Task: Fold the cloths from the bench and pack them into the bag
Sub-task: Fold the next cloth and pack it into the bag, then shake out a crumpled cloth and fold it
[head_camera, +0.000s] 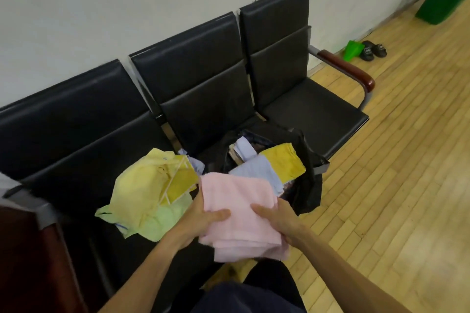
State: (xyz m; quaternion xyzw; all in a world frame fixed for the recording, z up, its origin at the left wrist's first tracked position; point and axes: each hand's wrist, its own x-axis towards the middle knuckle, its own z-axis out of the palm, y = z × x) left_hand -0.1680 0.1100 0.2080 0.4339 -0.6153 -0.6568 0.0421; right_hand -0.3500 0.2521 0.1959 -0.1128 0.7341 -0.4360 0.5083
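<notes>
Pale plaster wall (101,7) backs a bench (318,114) of three black padded seats with smooth, faintly glossy upholstery; honey-coloured wood-strip floor (394,185) runs off to 3 o'clock. A rounded reddish-brown armrest (348,68) caps the bench's right end.

Both hands hold a folded pink cloth (241,201), soft and towel-like, roughly rectangular. It is lifted over the middle seat's front edge, and its long axis runs from about 11 o'clock to 5 o'clock. The left hand (203,221) grips its left side with the thumb laid across the top and the fingers curled beneath. The right hand (277,218) pinches the right side in the same way.

At 1 o'clock from the cloth, just beside it, a black bag (309,185) of limp, crinkled fabric sits open-mouthed on the middle seat. A folded blue cloth (259,170) and a mustard-yellow cloth (282,160) lie flat on top of its contents. At 9 o'clock a rumpled heap of yellow cloths (142,185) sprawls over a pale green one (162,221), reaching the seat's front edge.

The right-hand seat is bare. Far off at 1 o'clock stand a green bin (440,0) and dark sandals (373,49).
</notes>
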